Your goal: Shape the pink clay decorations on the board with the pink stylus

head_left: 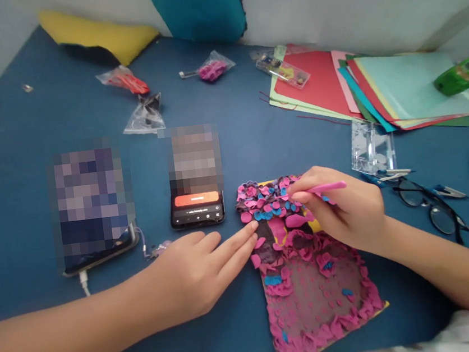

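Clay panel [308, 269] lay on the blue table [11, 145] in the head view, its long axis running away from me and leaning slightly left. I saw my right hand [344, 214] over its upper right part, grip clenched on a pink tool [324, 187] whose tip pointed left into the petals. My left hand [198, 270] lay flat, grip released, fingertips touching the panel's left edge. A phone [197, 208] sat just left.

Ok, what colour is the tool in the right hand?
Pink: the thin tool in the right hand, seen in the head view.
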`<action>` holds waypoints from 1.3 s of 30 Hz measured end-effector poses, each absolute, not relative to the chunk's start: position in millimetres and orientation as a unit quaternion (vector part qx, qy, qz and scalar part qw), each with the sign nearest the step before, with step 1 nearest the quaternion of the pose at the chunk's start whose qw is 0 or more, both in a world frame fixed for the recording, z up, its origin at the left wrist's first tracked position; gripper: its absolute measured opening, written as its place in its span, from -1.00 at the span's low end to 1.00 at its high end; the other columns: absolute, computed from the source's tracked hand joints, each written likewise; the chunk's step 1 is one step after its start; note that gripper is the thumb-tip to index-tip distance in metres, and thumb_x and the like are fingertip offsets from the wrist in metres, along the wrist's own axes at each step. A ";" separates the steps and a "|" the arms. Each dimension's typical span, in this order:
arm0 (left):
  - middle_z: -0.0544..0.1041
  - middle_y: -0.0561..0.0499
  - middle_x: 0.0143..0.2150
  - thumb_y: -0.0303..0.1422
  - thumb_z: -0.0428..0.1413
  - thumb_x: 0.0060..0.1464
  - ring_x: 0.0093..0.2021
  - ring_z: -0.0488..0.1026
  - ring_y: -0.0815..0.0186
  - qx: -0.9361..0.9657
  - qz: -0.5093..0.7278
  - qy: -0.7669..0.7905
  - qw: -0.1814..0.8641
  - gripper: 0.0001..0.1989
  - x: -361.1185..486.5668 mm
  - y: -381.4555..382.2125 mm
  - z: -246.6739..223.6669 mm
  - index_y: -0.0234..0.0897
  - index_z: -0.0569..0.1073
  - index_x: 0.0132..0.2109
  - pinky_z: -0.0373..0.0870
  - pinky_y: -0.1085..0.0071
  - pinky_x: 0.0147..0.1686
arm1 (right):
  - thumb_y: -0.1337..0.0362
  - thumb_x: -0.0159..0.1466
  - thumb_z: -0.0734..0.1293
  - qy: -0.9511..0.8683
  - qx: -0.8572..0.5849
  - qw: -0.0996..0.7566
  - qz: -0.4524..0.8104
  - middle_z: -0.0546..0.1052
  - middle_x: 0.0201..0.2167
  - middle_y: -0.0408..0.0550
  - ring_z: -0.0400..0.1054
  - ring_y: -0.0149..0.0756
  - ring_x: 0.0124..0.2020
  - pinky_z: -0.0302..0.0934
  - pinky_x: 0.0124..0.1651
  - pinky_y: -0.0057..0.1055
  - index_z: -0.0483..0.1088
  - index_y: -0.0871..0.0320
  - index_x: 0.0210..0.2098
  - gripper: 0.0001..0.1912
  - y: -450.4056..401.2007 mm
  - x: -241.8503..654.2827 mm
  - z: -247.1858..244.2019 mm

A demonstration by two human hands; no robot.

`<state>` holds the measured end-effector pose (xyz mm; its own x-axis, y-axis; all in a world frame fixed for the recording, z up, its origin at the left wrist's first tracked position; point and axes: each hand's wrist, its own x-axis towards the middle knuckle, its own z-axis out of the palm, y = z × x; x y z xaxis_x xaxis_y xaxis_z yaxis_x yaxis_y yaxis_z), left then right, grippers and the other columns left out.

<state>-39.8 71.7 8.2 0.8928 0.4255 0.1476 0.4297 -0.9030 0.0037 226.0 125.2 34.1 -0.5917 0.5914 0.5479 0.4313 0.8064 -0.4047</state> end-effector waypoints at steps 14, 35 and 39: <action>0.33 -0.17 0.33 -0.58 0.01 0.18 -0.37 0.40 0.30 -0.974 -0.069 -0.215 0.028 -0.54 -39.5 69.4 8.1 -0.43 0.41 0.22 0.36 0.34 -0.45 | 0.46 0.37 0.27 -0.885 -0.274 0.358 0.117 0.59 -0.42 0.01 0.45 -0.35 -0.41 0.40 -0.33 -0.42 0.39 0.19 -0.29 -0.88 131.3 221.8 19.4; 0.33 -0.17 0.34 -0.53 0.07 0.18 -0.39 0.38 0.32 -0.972 -0.075 -0.220 0.024 -0.56 -39.2 69.1 8.1 -0.42 0.43 0.20 0.35 0.34 -0.45 | 0.41 0.41 0.23 -0.883 -0.313 0.336 0.097 0.58 -0.45 -0.04 0.43 -0.39 -0.47 0.33 -0.42 -0.48 0.37 0.15 -0.33 -0.82 127.8 226.2 27.3; 0.32 -0.19 0.34 -0.53 0.06 0.18 -0.38 0.37 0.31 -0.972 -0.077 -0.219 0.023 -0.57 -39.3 69.1 7.6 -0.43 0.42 0.20 0.34 0.33 -0.45 | 0.42 0.41 0.23 -0.885 -0.309 0.337 0.092 0.58 -0.44 -0.04 0.42 -0.39 -0.46 0.33 -0.40 -0.47 0.37 0.15 -0.33 -0.82 129.4 226.5 25.8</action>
